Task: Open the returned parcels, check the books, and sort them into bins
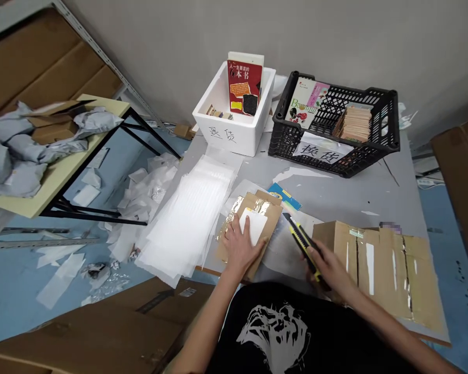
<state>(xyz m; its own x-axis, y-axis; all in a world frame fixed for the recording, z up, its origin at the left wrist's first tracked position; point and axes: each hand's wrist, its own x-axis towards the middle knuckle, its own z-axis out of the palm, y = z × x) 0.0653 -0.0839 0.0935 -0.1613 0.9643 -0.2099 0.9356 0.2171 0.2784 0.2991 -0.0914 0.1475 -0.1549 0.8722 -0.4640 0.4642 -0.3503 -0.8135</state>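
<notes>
A flat cardboard parcel (272, 210) with shiny clear tape and a white label (256, 224) lies on the grey table at its near side. My left hand (239, 245) rests on top of it, fingers spread over the cardboard and label. In my right hand (329, 266) is a yellow-and-black utility knife (302, 240), held just right of the parcel, its tip pointing up and away from me. Whether the blade touches anything I cannot tell. A blue card or booklet (284, 195) pokes out beyond the parcel's far edge.
White foam sheets (191, 213) are stacked left of the parcel; flattened cardboard (384, 272) lies at right. Behind stand a white foam box (226, 132) and a black crate (335, 163), both holding books. A side table (66, 174) bears grey bags; wrapping litters the floor.
</notes>
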